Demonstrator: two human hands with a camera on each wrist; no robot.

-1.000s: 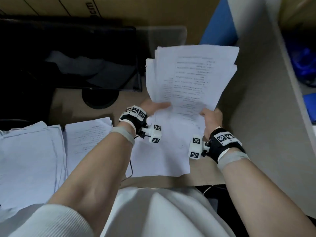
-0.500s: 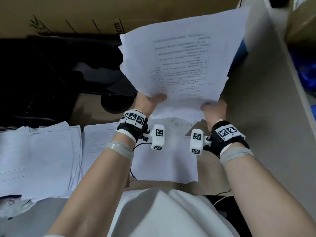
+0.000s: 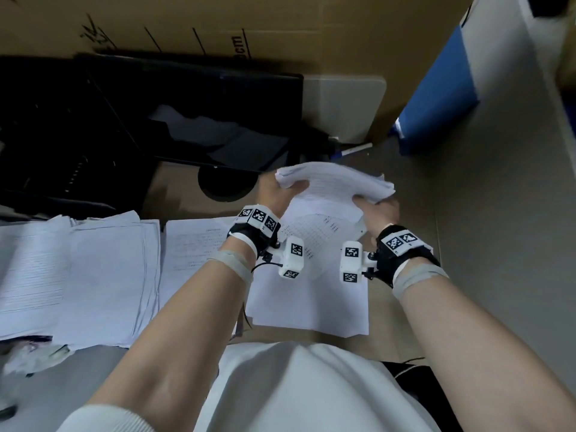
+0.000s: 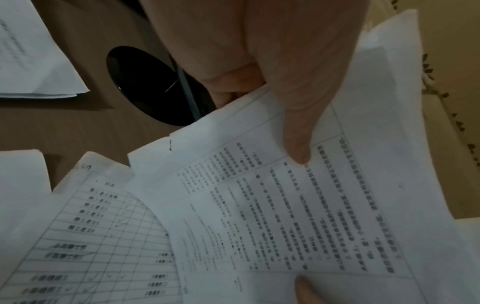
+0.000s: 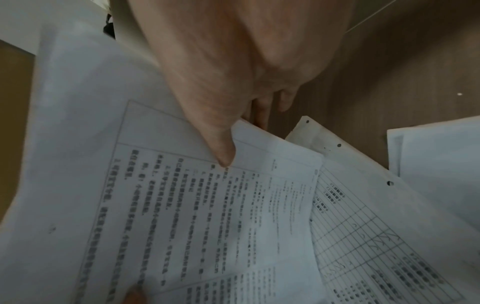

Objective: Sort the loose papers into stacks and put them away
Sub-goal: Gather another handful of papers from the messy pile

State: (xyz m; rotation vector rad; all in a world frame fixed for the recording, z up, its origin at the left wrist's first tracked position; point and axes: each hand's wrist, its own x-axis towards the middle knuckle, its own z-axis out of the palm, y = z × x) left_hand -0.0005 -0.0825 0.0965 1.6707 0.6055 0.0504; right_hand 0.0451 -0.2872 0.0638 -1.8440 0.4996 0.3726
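A sheaf of printed papers point(image 3: 335, 185) is held between both hands above the desk, tilted so I see its top edges. My left hand point(image 3: 282, 190) grips its left side, thumb on the front sheet point(image 4: 298, 148). My right hand point(image 3: 378, 210) grips the right side, thumb pressed on the text point(image 5: 223, 156). Under the sheaf lies a checklist sheet point(image 3: 314, 235) with punched holes point(image 5: 363, 205) on top of a white sheet point(image 3: 311, 307). Another printed page point(image 3: 193, 244) lies to the left, and a thick pile of papers point(image 3: 78, 275) sits at the far left.
A black monitor point(image 3: 156, 120) with a round base point(image 3: 227, 185) stands behind the papers. Cardboard point(image 3: 218, 26) backs the desk. A blue and white box point(image 3: 442, 98) and a pen point(image 3: 352, 149) sit at back right. A grey partition point(image 3: 514, 213) bounds the right side.
The sheaf, held upright and raised facing me before, has come down lower and tipped forward so its top edge shows. Both hands have kept their grip throughout.
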